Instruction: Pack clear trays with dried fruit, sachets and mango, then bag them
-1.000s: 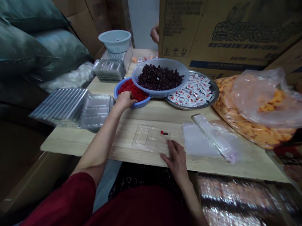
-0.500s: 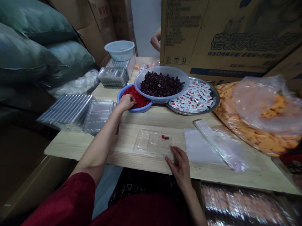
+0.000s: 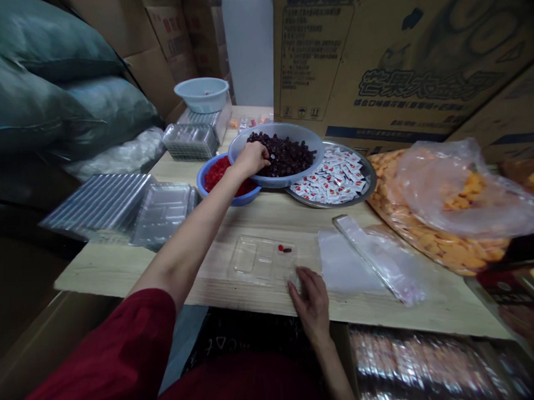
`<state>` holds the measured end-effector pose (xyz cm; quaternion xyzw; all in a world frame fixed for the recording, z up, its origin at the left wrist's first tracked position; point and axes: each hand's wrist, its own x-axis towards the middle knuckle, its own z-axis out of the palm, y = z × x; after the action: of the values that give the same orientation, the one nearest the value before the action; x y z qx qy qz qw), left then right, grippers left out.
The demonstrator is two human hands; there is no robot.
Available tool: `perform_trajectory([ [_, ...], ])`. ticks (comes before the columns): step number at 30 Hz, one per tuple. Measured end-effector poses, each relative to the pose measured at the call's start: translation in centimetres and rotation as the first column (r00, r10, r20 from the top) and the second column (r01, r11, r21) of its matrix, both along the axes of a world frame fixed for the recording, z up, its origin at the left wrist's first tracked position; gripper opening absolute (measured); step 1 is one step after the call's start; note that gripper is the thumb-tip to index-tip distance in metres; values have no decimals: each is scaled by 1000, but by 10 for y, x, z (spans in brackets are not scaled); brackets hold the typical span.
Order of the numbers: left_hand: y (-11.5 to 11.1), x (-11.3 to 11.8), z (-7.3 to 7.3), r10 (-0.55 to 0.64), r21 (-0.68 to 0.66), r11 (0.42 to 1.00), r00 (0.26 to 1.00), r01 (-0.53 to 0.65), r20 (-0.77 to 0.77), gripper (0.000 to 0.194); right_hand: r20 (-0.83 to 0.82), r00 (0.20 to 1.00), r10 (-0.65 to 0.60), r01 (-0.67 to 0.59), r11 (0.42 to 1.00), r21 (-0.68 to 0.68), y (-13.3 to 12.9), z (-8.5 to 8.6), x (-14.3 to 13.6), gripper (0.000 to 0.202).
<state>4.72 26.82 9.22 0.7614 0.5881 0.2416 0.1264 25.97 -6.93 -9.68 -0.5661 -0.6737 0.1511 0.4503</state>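
Note:
My left hand [image 3: 253, 159] reaches into a translucent light-blue bowl [image 3: 293, 181] of small dark-purple pieces [image 3: 287, 155]. Its fingers are pinched at the left side of the heap; what they hold is hidden. Under that forearm, a smaller blue bowl [image 3: 243, 200] holds bright red pieces [image 3: 215, 173]. A clear plastic tray with compartments [image 3: 252, 271] lies before me on the table. One small red piece [image 3: 280, 248] and one dark piece [image 3: 287, 250] sit side by side in its far right compartment. My right hand [image 3: 312, 298] rests by the tray's near right corner, thumb and fingers apart.
A metal pan [image 3: 370, 186] of small white packets adjoins the bowls. Stacked clear trays [image 3: 161, 210] stand left. Plastic bags [image 3: 379, 248] lie right, beside a large bag of orange pieces [image 3: 432, 240]. A big carton [image 3: 324, 85] stands behind.
My left hand has moved from the red pieces up and right into the bowl of dark pieces. My right hand stays by the tray's corner. The view has shifted slightly.

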Motion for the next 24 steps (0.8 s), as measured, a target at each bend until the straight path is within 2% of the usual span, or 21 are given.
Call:
perform_trajectory([
  [2, 12, 2, -8, -7, 6, 1000, 1000, 7, -15, 7, 1, 1000, -2, 2, 1000, 2, 0, 1, 0, 33],
  [3, 14, 1, -10, -1, 50, 999, 1000, 0, 17, 5, 0, 1000, -1, 1, 1000, -2, 0, 2, 0, 33],
  [6, -2, -5, -11, 3, 246, 967, 971, -63, 237, 11, -7, 1000, -6, 6, 1000, -26, 0, 6, 0, 31],
  [8, -37, -6, -8, -35, 311, 946, 928, -88, 370, 16, -15, 1000, -14, 13, 999, -45, 0, 8, 0, 30],
  [9, -61, -5, -7, -69, 307, 950, 913, -64, 402, 20, -20, 1000, -18, 17, 999, -50, 0, 9, 0, 30],
  [11, -117, 1, -13, -158, 217, 973, 911, 79, 380, 25, -31, 999, -24, 22, 998, -52, -1, 10, 0, 29],
  [12, -146, 6, -22, -193, 135, 979, 914, 154, 357, 24, -36, 999, -24, 23, 999, -49, 0, 11, 0, 28],
  [14, -197, 17, -49, -276, -3, 956, 901, 293, 335, 20, -47, 999, -26, 24, 999, -42, 0, 11, -1, 28],
  [15, -217, 22, -67, -327, -44, 932, 888, 360, 322, 18, -54, 998, -28, 26, 999, -38, 0, 10, -1, 28],
  [17, -243, 31, -103, -402, -29, 906, 878, 423, 259, 16, -63, 998, -31, 30, 999, -28, 1, 9, -1, 27],
  [19, -255, 35, -132, -416, 52, 909, 887, 414, 199, 16, -71, 997, -33, 32, 999, -19, 2, 7, -1, 26],
  [20, -257, 35, -141, -400, 94, 917, 900, 389, 175, 16, -73, 997, -32, 31, 999, -17, 2, 7, 0, 26],
  [22, -257, 32, -147, -362, 146, 928, 921, 342, 144, 15, -74, 997, -27, 26, 999, -20, 2, 6, 0, 26],
  [24, -253, 26, -142, -340, 155, 935, 932, 319, 129, 17, -76, 997, -27, 25, 999, -26, 2, 7, 0, 26],
])
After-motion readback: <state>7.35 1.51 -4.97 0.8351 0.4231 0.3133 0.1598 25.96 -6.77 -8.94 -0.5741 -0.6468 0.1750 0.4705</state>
